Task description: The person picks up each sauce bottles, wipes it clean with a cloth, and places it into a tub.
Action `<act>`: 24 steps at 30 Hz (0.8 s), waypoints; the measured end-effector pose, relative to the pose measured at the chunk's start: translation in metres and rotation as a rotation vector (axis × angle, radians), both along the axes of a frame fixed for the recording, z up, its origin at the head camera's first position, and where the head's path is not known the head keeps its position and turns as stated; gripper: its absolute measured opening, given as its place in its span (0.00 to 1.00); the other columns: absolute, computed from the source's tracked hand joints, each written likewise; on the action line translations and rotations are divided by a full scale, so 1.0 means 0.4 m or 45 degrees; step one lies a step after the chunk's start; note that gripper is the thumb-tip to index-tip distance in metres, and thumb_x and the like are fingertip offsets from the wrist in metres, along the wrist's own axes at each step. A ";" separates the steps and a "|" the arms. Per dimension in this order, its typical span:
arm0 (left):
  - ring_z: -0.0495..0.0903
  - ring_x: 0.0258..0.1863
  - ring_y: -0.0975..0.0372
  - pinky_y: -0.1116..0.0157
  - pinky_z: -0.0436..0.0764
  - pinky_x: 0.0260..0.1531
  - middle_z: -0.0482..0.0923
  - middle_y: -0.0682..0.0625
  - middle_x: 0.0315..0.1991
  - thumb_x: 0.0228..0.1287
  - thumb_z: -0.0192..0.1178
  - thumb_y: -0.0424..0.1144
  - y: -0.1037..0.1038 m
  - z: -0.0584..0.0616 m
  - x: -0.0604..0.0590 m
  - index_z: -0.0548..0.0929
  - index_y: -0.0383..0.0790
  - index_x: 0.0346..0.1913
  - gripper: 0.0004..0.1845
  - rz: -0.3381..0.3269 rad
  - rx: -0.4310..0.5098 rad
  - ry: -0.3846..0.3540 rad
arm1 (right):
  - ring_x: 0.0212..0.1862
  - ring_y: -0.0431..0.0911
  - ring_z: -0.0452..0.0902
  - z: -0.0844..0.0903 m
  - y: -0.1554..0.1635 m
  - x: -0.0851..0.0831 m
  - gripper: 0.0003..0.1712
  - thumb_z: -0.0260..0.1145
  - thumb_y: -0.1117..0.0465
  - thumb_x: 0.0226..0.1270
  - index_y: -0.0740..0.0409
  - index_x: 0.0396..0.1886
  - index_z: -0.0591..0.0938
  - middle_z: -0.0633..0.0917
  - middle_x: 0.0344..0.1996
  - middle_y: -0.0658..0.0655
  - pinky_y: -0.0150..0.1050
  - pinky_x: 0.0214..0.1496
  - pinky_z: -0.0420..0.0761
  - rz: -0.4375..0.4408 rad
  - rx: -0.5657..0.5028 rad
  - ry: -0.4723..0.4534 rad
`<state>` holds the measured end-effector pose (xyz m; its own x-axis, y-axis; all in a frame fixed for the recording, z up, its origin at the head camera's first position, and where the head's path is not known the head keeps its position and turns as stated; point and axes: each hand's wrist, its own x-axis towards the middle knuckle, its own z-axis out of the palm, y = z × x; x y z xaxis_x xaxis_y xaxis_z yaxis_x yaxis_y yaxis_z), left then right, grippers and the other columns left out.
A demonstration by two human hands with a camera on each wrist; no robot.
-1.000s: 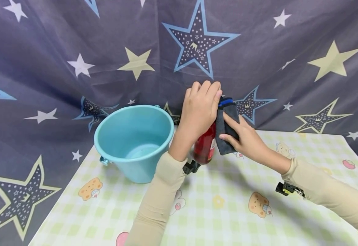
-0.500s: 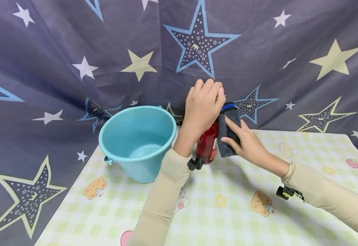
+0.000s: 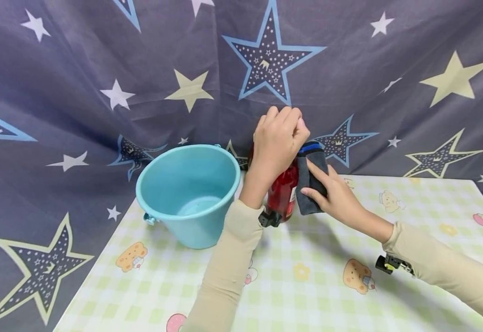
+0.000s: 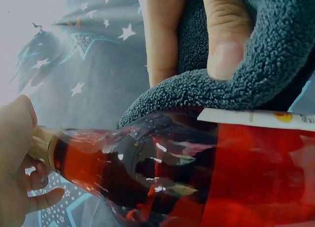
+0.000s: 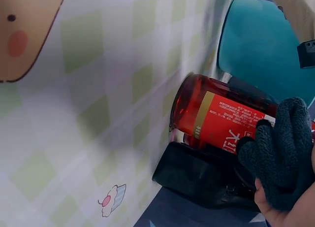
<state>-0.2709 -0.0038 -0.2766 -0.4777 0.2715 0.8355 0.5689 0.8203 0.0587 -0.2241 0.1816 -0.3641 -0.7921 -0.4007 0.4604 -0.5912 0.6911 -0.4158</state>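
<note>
Left hand clenched over the top of a clear bottle of red liquid with a red label, fingers curled round the neck and cap. Bottle stood upright on the table with the pale green checked, cartoon-printed plastic cover, near the back edge, just right of the bucket. From the left wrist view, glossy glass-like shine on the bottle, gold-coloured cap tucked in the palm.

Right hand pressed a fuzzy dark grey microfibre cloth with a blue edge flat against the bottle's right side, index finger stretched out along it, thumb underneath pinching the fabric. Cloth nubbly and thick, wrapped partway round the shoulder of the bottle in the right wrist shot.

Smooth light blue round plastic bucket sat just left, small handle lug at the rim, close to the bottle, can't tell if touching. Wrinkly dark grey star-print fabric backdrop behind everything.
</note>
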 end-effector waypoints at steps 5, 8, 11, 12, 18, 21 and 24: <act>0.66 0.28 0.57 0.63 0.68 0.32 0.76 0.51 0.29 0.75 0.44 0.41 -0.002 -0.004 -0.009 0.80 0.43 0.35 0.15 -0.049 0.014 0.025 | 0.43 0.61 0.79 -0.006 0.002 -0.003 0.43 0.71 0.61 0.68 0.55 0.79 0.64 0.75 0.58 0.76 0.52 0.41 0.76 -0.003 -0.016 0.002; 0.65 0.27 0.57 0.63 0.67 0.32 0.75 0.51 0.27 0.75 0.44 0.41 -0.002 -0.005 -0.013 0.80 0.43 0.34 0.15 -0.063 0.027 0.023 | 0.42 0.60 0.79 -0.009 0.003 -0.004 0.43 0.72 0.61 0.68 0.57 0.79 0.64 0.74 0.60 0.76 0.51 0.40 0.75 -0.004 -0.020 -0.028; 0.66 0.27 0.57 0.63 0.68 0.32 0.76 0.52 0.27 0.74 0.45 0.41 -0.001 -0.003 -0.013 0.80 0.43 0.33 0.15 -0.070 0.034 0.007 | 0.41 0.57 0.77 -0.013 0.005 -0.005 0.42 0.71 0.60 0.69 0.60 0.78 0.65 0.74 0.61 0.76 0.48 0.38 0.73 -0.009 -0.017 -0.065; 0.67 0.27 0.57 0.64 0.68 0.32 0.76 0.52 0.27 0.74 0.44 0.41 -0.001 -0.003 -0.013 0.81 0.43 0.33 0.15 -0.072 0.035 0.001 | 0.40 0.56 0.76 -0.014 0.006 -0.004 0.41 0.71 0.60 0.69 0.61 0.78 0.65 0.74 0.61 0.75 0.46 0.37 0.72 -0.009 -0.017 -0.077; 0.68 0.27 0.57 0.64 0.69 0.30 0.76 0.51 0.26 0.73 0.45 0.42 -0.002 0.001 -0.016 0.80 0.43 0.32 0.16 -0.089 0.038 -0.011 | 0.35 0.52 0.72 -0.023 0.010 -0.009 0.40 0.70 0.60 0.70 0.64 0.77 0.65 0.76 0.58 0.75 0.43 0.34 0.69 0.004 0.011 -0.116; 0.68 0.26 0.57 0.66 0.69 0.28 0.76 0.51 0.26 0.73 0.45 0.41 -0.005 0.004 -0.018 0.80 0.42 0.31 0.16 -0.111 0.041 -0.020 | 0.36 0.52 0.74 -0.031 0.011 -0.014 0.39 0.70 0.59 0.70 0.64 0.77 0.66 0.77 0.57 0.75 0.43 0.35 0.70 0.015 0.027 -0.131; 0.68 0.27 0.58 0.67 0.69 0.26 0.76 0.51 0.26 0.73 0.45 0.41 -0.009 0.008 -0.017 0.80 0.43 0.31 0.16 -0.134 0.036 -0.050 | 0.39 0.54 0.77 -0.043 0.012 -0.018 0.39 0.70 0.59 0.70 0.64 0.76 0.66 0.78 0.55 0.74 0.44 0.37 0.73 0.033 0.054 -0.154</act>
